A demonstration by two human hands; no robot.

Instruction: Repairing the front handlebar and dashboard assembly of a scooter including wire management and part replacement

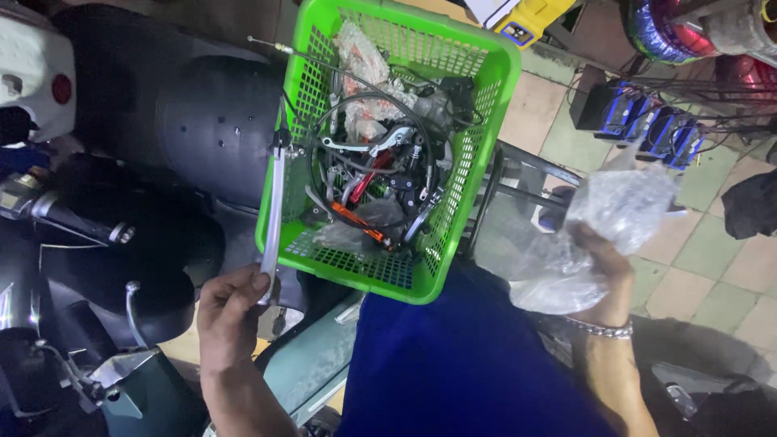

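In the lower left of the frame, the left hand (232, 311) is closed around the lower end of a long silver metal lever (273, 212). The fingers are curled tight on it, and the thumb lies on top. The lever stands almost upright in the picture and goes up along the left wall of a green plastic basket (477, 105), where its upper end has a small black part just beside the basket rim.

At the right of the frame, the right hand (603, 263) holds a crumpled clear plastic bag (603, 218). The fingers are closed into the plastic, so the bag is gripped from below and bulges above and to the left of the hand. What is inside the bag cannot be told. A silver chain bracelet (600, 328) sits on the wrist of this hand.

The basket is in the upper middle of the frame, between both hands. It is full of mixed parts: black cables (364, 101) in loops, silver brake levers (380, 144), an orange piece (356, 222) and some more clear wrappers. One thin cable sticks out over the left rim toward the upper left.

Under the basket, at the bottom centre, is a blue cloth (461, 364). A black motorbike seat (178, 105) fills the upper left, and a tiled floor (712, 259) shows at the right.
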